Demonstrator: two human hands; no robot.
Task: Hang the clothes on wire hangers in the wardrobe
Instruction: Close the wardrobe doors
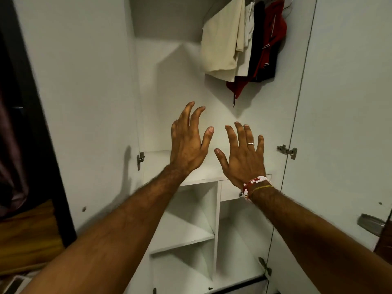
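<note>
Inside an open white wardrobe [169, 85], cream, white, black and red clothes [244, 39] hang on thin wire hangers [286, 0] at upper right, while the left hand [186, 143] and right hand [244, 153], fingers spread and holding nothing, reach toward them, seemingly finished hanging.

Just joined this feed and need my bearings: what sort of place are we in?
Probably a bedroom, in front of an open white wardrobe. A cream garment and a red garment hang at its top right, shelf compartments sit below, and its left door stands open.
</note>
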